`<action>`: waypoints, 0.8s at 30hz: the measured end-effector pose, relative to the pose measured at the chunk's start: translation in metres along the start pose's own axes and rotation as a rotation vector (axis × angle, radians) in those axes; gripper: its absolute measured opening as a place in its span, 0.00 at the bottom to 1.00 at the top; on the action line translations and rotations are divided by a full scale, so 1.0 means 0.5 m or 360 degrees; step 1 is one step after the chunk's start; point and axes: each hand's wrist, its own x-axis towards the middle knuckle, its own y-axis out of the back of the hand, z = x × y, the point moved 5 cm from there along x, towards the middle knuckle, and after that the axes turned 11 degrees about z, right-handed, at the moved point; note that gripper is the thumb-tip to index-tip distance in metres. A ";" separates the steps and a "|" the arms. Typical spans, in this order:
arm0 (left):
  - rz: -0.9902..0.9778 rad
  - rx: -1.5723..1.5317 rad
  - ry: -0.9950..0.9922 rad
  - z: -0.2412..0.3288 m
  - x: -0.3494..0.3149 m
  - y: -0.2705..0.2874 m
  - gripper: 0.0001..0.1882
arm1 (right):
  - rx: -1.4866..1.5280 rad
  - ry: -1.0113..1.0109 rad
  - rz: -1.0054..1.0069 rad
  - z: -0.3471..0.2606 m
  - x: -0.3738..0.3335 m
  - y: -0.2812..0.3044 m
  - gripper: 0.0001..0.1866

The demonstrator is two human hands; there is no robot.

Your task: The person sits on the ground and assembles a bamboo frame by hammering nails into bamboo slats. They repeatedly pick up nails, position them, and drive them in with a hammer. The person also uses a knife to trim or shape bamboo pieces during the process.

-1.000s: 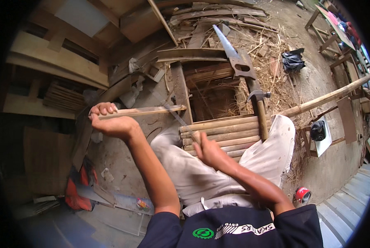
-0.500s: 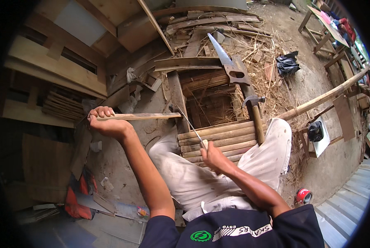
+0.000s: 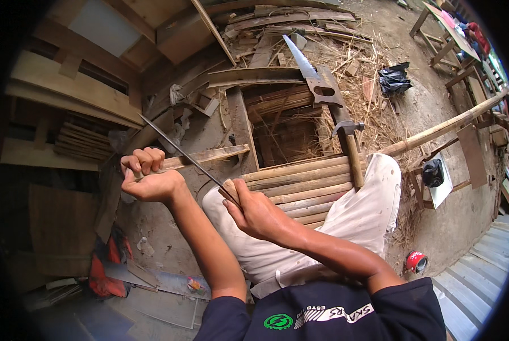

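Observation:
My left hand (image 3: 152, 175) is closed around one end of a flat bamboo strip (image 3: 227, 152), which points right toward the wooden frame. In my right hand (image 3: 260, 213) is the wooden handle of a long, narrow-bladed knife (image 3: 177, 146). Its blade slants up and left, crossing over the strip in this view; whether it touches the strip I cannot tell. Just beyond my right hand lies a row of bamboo slats (image 3: 308, 184) on a wooden frame (image 3: 242, 128). A claw hammer (image 3: 353, 159) rests along the frame's right side, with a handsaw (image 3: 325, 92) beyond it.
Wood shavings (image 3: 345, 62) and scrap boards litter the ground past the frame. A bamboo pole (image 3: 442, 126) runs off to the right, near a black plastic bag (image 3: 395, 79). A red can (image 3: 417, 262) stands at lower right. Wooden panels (image 3: 67, 85) fill the left side.
My right hand has moved left and nearer to me, and the knife blade has swung farther left across the strip. The strip's left end has dropped slightly, still in my left hand.

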 end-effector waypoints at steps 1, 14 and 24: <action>0.0025 0.0019 0.0026 0.004 0.000 0.003 0.09 | -0.0055 -0.0017 -0.0048 0.008 0.007 0.001 0.21; 0.0168 0.0065 0.0113 -0.005 0.033 0.016 0.11 | -0.0541 -0.0855 0.0105 0.159 -0.028 0.065 0.21; 0.0247 -0.0010 0.0039 -0.034 0.056 0.009 0.10 | -0.0788 -0.0784 0.0149 0.238 -0.072 0.101 0.19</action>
